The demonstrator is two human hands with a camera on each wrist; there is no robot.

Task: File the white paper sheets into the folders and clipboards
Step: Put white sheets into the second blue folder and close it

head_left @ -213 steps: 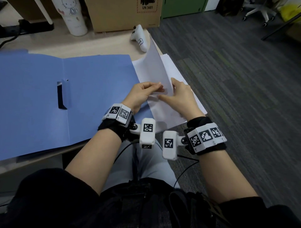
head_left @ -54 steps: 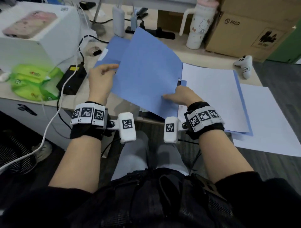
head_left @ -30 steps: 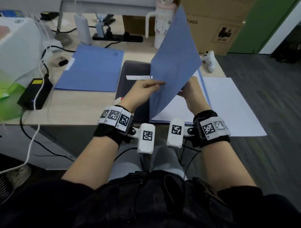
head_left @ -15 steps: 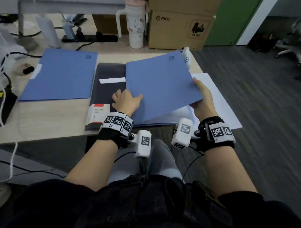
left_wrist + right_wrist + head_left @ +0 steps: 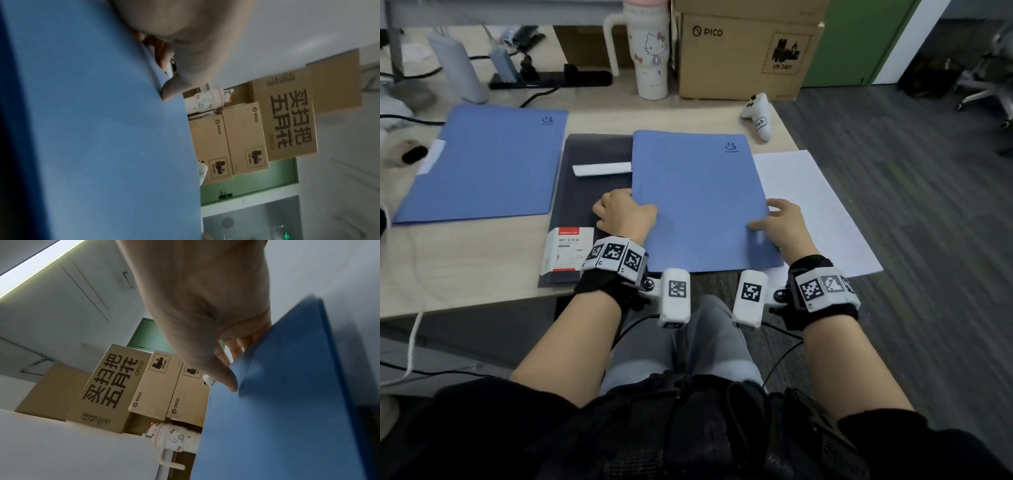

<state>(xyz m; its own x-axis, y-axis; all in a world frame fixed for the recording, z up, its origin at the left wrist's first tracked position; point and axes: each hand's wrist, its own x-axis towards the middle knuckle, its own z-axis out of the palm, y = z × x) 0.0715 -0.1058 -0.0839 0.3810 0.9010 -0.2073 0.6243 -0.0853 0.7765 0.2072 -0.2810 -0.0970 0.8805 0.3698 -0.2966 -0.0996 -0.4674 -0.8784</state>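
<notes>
Since half a second ago the blue folder (image 5: 702, 198) has dropped flat and closed on the worktop (image 5: 465, 267), over the dark clipboard (image 5: 585, 192). It's light, floppy card. My right hand (image 5: 780, 229) pinches its right edge; my left hand (image 5: 625, 214) curls at the spine, its grip unclear.

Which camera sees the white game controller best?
The head view: the white game controller lies whole on the desk's far right corner. Both wrist views show only a sliver of it, peeking out behind the blue folder.
</notes>
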